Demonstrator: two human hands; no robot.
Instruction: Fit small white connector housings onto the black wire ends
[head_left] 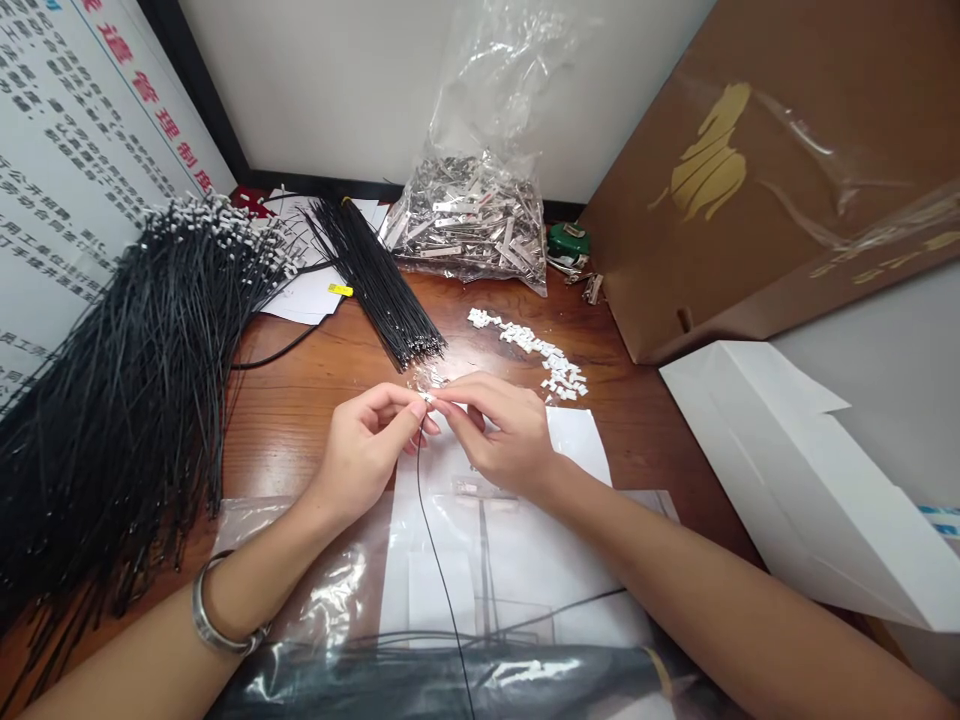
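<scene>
My left hand [365,447] is closed in a pinch at the upper end of a thin black wire [435,545], which hangs down toward the front of the table. Fingertip to fingertip with it, my right hand [504,428] pinches a small white plastic piece [427,397] at that wire end. Fingers partly cover the piece, so I cannot tell how far the wire sits in it. Just beyond my hands, similar white pieces [529,342] lie scattered in a curved line. A bundle of black wires [382,290] with bare-looking tips points toward my hands.
At left stands a large heap of black wires [142,400] with white ends. A clear bag of metal strips [472,225] and a green tape measure [568,240] are at the back. A brown box [787,150] and white carton [795,480] border the right. Plastic-bagged wires [450,685] lie in front.
</scene>
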